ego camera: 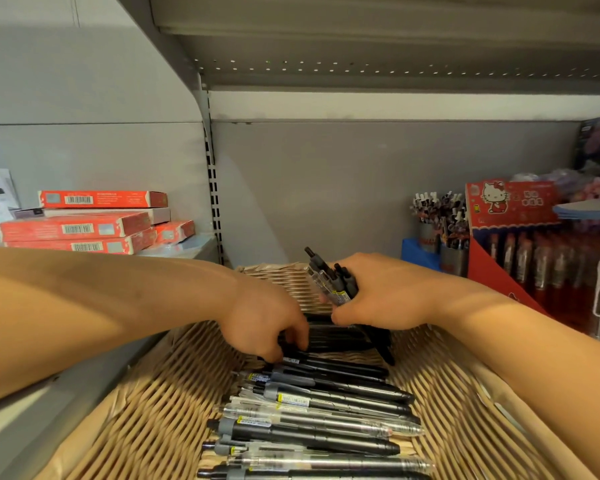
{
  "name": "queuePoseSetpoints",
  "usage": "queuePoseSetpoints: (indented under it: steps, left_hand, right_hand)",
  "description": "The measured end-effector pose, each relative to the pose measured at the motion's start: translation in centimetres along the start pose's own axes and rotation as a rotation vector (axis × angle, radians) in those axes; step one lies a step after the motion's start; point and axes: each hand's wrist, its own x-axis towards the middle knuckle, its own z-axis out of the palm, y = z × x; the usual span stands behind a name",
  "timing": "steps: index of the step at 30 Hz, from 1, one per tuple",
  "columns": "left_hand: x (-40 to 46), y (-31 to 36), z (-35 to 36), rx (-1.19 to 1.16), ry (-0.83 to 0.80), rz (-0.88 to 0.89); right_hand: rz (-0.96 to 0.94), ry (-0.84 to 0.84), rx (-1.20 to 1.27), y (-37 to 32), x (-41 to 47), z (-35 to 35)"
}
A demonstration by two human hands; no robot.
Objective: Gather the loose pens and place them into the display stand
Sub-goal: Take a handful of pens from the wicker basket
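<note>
A grey metal shelving unit fills the view. Its flat back panel (361,188) is plain and matte, and a slotted upright (212,188) runs down it left of centre. Overhead hangs the underside of an upper shelf (378,69), dotted with a row of small holes. To the left a grey side panel (84,81) curves downward. Light falls from above and in front, casting soft shadows across the back panel.

Black, clear pens (312,407) lying sideways, wicker basket (153,410).
</note>
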Motion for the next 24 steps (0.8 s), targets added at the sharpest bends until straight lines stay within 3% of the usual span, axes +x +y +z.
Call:
queuePoseSetpoints:
  steps: [5,12,24]
  left_hand:
    - [0.11,0.05,0.15,0.063,-0.094,-0.031]
    - [0.14,0.09,-0.08,0.022,-0.057,-0.051]
    - [0.07,-0.01,0.13,0.098,-0.180,-0.104]
  right_hand:
    - [-0.025,-0.036,-0.022,-0.19,-0.10,-0.01]
    - [-0.013,-0.028,-0.048,-0.20,-0.06,0.06]
    - [0.010,0.035,0.156,-0.38,-0.30,-0.30]
